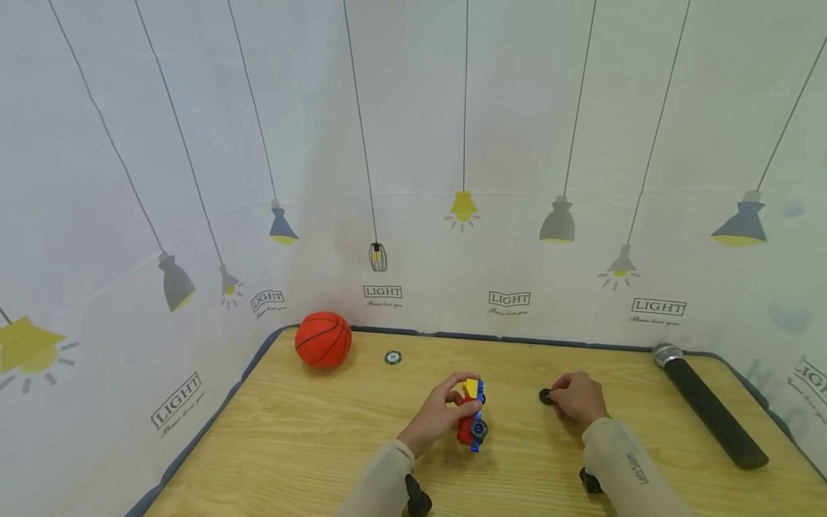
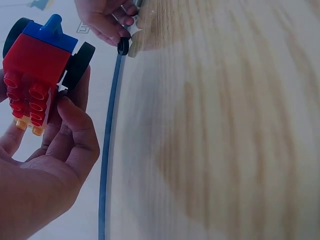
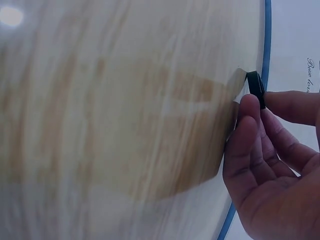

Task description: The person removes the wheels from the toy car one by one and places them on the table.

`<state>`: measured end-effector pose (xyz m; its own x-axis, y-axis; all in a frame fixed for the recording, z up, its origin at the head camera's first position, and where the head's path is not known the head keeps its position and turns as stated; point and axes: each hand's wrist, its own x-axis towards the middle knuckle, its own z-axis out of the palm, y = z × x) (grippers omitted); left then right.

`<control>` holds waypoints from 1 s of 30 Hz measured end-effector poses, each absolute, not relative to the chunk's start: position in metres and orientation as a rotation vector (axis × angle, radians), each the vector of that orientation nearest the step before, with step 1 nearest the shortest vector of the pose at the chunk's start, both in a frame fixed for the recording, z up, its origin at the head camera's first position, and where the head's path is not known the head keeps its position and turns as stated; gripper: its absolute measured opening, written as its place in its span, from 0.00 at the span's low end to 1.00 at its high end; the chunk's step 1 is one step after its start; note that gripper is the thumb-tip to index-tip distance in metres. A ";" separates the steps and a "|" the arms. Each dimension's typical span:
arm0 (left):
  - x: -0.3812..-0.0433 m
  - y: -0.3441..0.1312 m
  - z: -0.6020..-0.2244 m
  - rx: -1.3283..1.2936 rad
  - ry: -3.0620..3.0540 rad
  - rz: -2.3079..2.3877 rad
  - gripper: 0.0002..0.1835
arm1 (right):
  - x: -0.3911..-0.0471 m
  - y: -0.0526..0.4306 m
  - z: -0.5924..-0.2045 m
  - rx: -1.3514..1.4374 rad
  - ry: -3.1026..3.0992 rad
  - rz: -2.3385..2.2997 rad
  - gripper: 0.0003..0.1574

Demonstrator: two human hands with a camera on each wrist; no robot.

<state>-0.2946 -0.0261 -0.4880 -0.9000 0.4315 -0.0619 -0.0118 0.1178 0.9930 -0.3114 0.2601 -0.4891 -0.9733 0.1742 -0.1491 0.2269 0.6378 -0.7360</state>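
My left hand [image 1: 436,416] grips a toy block car [image 1: 466,424] with a red body, blue base and yellow block. In the left wrist view, a blue peg stands up at one end of the car [image 2: 42,57], and black wheels [image 2: 79,65] sit at its sides. To the right, my right hand [image 1: 580,397] pinches a small black disc [image 1: 545,396] between thumb and fingers, low over the table. It appears edge-on in the right wrist view, a thick dark disc [image 3: 255,89]; whether it touches the wood cannot be told.
Toward the back left of the wooden table [image 1: 310,431] sits a red ball with black lines [image 1: 323,339]. A small black-and-white round chip [image 1: 393,357] lies beside it. Along the right side lies a microphone [image 1: 711,409]. White lamp-printed sheeting [image 1: 420,108] surrounds the table edges.
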 end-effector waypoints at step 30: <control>-0.298 -0.024 -0.486 0.378 2.095 1.845 0.24 | -0.306 0.269 -0.478 0.304 2.703 -1.442 0.23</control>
<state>-0.2979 -0.0244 -0.4859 -0.9127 0.4032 -0.0664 -0.0148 0.1298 0.9914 -0.3060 0.2685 -0.4778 -0.9785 0.1437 -0.1479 0.2029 0.5421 -0.8155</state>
